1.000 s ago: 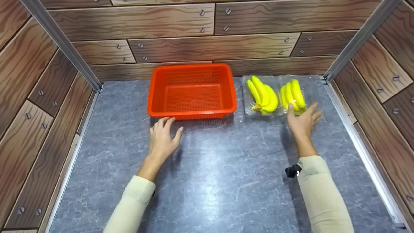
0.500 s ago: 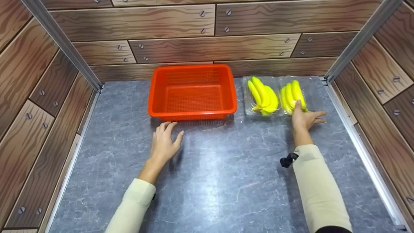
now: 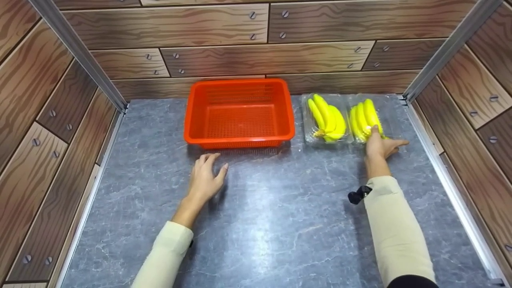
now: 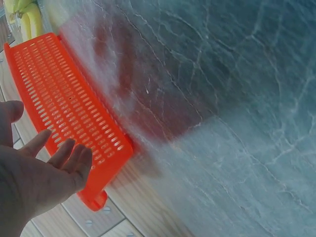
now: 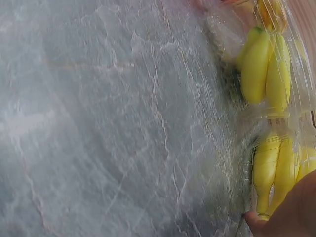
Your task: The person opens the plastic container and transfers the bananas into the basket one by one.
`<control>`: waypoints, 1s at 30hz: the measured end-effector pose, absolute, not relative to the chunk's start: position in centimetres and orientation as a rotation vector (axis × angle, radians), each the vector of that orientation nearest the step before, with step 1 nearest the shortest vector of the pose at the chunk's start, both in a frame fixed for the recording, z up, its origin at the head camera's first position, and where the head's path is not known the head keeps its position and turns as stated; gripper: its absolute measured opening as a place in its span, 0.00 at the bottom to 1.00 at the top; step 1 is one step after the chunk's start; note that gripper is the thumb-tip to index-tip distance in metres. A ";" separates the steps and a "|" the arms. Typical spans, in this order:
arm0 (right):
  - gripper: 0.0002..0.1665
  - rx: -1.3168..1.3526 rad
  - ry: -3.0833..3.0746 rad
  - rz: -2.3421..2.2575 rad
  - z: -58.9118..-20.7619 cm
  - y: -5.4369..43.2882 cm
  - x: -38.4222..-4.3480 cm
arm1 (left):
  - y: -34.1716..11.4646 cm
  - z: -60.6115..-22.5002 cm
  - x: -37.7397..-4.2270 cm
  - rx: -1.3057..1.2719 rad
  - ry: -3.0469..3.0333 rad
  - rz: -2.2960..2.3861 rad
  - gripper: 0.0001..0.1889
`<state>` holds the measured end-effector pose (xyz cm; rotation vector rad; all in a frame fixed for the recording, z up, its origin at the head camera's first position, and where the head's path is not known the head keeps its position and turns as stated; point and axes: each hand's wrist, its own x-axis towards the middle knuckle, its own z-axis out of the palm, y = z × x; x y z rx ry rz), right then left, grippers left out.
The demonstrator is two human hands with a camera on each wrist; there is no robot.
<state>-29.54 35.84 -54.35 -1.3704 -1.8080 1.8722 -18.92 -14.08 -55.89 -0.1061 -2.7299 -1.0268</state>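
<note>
In the head view my right hand (image 3: 378, 148) is at the front of the right-hand clear plastic box of bananas (image 3: 364, 118). Its thumb lies over the front of the box, one finger points out to the right, and the others curl low at the front edge, partly hidden. The right wrist view has the thumb (image 5: 281, 212) against that box's edge. A second clear box of bananas (image 3: 328, 120) stands just to its left. My left hand (image 3: 205, 180) hovers with relaxed fingers in front of the red plastic basket (image 3: 240, 142), apart from it.
Wood-patterned panels (image 3: 216, 60) close off the back and both sides of the grey marbled table (image 3: 280, 220). A metal rail (image 3: 460, 204) runs along the right edge. The basket, with perforated walls (image 4: 74, 98), stands against the back panel.
My right hand has come down onto the front of the right-hand banana box, its spread fingers drawing in, and the box has shifted very slightly right. The left hand has drawn back slightly from the basket.
</note>
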 end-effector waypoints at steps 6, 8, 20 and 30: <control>0.69 -1.374 -1.799 1.887 -54.3 36.7 -29.0 | -14.2 -56.1 -18.8 -0.097 -2.750 -1.076 0.25; 0.68 -1.367 -1.797 1.893 -54.3 37.1 -28.7 | -14.3 -56.2 -18.7 -0.096 -2.751 -1.090 0.25; 0.60 -1.310 -1.807 1.870 -54.1 40.0 -26.7 | -14.6 -56.0 -18.8 -0.070 -2.764 -1.158 0.25; 0.50 -1.268 -1.928 1.785 -54.1 42.7 -24.8 | -14.0 -56.3 -18.4 -0.119 -2.774 -1.219 0.24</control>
